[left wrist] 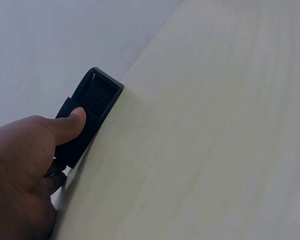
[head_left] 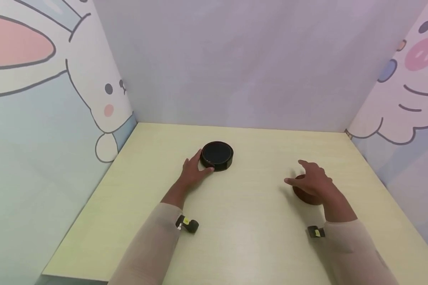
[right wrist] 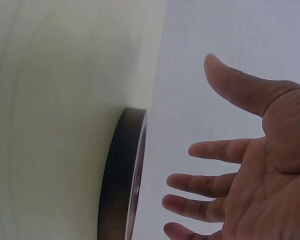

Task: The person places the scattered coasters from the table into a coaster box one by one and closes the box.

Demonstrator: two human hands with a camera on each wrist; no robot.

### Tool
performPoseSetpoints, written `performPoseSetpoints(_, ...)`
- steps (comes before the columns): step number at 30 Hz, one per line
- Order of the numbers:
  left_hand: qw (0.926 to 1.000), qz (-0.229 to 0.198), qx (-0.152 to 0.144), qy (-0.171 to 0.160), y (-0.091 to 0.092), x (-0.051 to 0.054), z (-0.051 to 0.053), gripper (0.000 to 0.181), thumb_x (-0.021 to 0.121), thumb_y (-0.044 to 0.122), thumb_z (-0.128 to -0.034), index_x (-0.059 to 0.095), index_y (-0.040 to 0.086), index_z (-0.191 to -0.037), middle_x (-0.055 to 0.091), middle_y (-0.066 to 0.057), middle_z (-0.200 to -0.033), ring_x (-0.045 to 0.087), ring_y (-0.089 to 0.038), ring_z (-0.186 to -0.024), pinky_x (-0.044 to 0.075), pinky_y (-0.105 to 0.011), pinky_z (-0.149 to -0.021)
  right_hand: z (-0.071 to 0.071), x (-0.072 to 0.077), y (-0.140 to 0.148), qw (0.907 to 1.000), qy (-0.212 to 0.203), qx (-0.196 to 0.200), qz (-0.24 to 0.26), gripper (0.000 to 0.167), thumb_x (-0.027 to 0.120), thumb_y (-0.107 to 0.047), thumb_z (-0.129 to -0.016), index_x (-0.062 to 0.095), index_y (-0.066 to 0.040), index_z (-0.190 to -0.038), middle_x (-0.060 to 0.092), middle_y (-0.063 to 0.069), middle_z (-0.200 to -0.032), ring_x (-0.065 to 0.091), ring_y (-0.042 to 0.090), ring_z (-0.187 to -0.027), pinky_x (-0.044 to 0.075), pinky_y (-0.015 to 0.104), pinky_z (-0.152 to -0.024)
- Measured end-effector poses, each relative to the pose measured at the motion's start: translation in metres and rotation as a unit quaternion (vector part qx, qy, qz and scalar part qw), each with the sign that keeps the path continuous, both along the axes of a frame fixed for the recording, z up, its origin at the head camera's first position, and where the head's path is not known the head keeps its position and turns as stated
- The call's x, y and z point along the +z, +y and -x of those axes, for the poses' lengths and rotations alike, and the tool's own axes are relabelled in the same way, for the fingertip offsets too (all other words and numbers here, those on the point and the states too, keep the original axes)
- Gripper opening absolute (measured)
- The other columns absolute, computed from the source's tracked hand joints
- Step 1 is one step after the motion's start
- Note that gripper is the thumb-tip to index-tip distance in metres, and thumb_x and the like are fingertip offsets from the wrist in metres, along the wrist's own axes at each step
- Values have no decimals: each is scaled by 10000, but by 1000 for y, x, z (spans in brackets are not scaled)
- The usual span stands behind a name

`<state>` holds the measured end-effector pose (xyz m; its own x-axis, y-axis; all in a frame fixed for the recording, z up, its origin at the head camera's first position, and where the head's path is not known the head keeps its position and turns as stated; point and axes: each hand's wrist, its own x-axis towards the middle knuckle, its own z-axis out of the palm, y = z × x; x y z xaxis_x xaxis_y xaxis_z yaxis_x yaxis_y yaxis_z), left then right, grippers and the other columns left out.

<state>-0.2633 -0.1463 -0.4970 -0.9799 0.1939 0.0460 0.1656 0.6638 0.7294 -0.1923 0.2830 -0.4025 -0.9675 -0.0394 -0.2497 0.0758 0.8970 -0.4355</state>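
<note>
A low, round black case [head_left: 217,154] sits toward the far middle of the table. My left hand [head_left: 193,172] grips its near left side, thumb at the front and fingers at the back. In the left wrist view the case [left wrist: 87,117] shows an opening with dark ribbed layers inside, and the thumb of the left hand [left wrist: 27,155] presses its wall. On the right lies a round dark brown object [head_left: 304,196], partly hidden by my right hand [head_left: 315,180]. That hand hovers over it, fingers spread. In the right wrist view the brown object [right wrist: 121,185] has a raised rim, apart from the palm.
A pale wooden table [head_left: 249,221] lies beneath both hands. A plain lilac wall panel [head_left: 228,71] rises behind it, and cartoon-printed panels [head_left: 39,158] stand at both sides. Small black wrist cameras [head_left: 189,224] are strapped at both sleeves.
</note>
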Motion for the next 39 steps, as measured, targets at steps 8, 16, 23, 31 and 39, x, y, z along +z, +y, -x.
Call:
performPoseSetpoints(8,9999,-77,52,-123,-1,-2,1,1022,756,500,-1009,186,115,-1765,276,-116,-1822,191,-403,-1708,-3,-602,-1414,-6,-4,19,9993,-140,-237,-251,1121,754,-578,-953,198,72,-1677,252,504,-1577,237,777,-1409,282,944,-1020)
performPoseSetpoints(16,9998,-61,91,-164,-1,-2,2,1017,751,498,-1012,184,119,-1766,267,-117,-1824,172,-405,-1712,0,-597,-1415,-7,-10,28,9990,-205,-76,-383,1180,816,-529,-917,177,154,-1637,218,580,-1490,268,759,-1302,441,841,-987)
performPoseSetpoints(23,9999,-79,58,-134,-1,-2,1,1018,752,490,-1014,179,112,-1765,273,-122,-1822,181,-397,-1712,-5,-597,-1415,-7,-16,32,9986,-306,111,-419,1184,849,-535,-876,227,140,-1624,286,551,-1459,315,719,-1265,459,765,-985)
performPoseSetpoints(31,9998,-120,74,-126,-3,1,-3,1012,753,485,-1013,187,111,-1764,281,-128,-1819,191,-396,-1710,-5,-597,-1415,-5,-21,32,9973,-348,317,-567,1223,904,-530,-828,265,152,-1617,303,567,-1465,328,768,-1305,444,817,-1052)
performPoseSetpoints(39,9998,-75,91,-167,-1,1,-3,1007,747,486,-1019,180,120,-1766,271,-118,-1823,167,-402,-1714,-4,-600,-1414,-6,-23,33,9968,-325,472,-565,1157,900,-471,-852,296,181,-1593,346,558,-1453,354,778,-1303,459,810,-1040)
